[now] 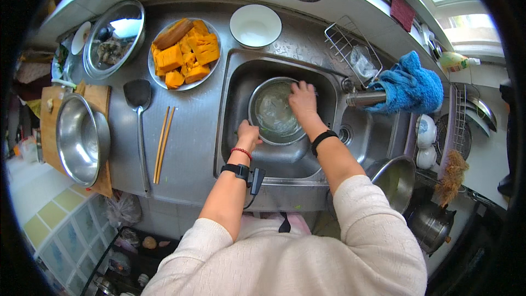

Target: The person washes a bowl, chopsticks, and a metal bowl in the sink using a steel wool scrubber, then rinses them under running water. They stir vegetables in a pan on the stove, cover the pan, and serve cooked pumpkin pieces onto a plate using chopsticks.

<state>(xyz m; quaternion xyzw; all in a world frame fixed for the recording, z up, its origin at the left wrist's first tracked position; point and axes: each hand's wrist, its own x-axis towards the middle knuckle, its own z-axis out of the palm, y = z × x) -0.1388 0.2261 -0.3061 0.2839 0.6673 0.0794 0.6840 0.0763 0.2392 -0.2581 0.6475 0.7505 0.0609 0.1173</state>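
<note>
A round steel bowl (272, 111) with cloudy water sits in the sink basin (233, 85). My left hand (247, 136) grips its lower-left rim, fingers curled. On the opposite side, my right hand (301, 98) has its fingers bent over the upper-right rim; their tips are partly hidden. Just right of that hand, a blue towel (412, 82) is draped on the faucet (361, 98), beside the small second basin (372, 137).
Behind the sink stand a white bowl (255, 23) and wire rack (345, 44). Leftward lie a pumpkin plate (186, 52), lidded dish (114, 38), spatula (139, 131), chopsticks (164, 142) and steel bowl (76, 137) on a cutting board (101, 185). A pot (392, 186) stands right.
</note>
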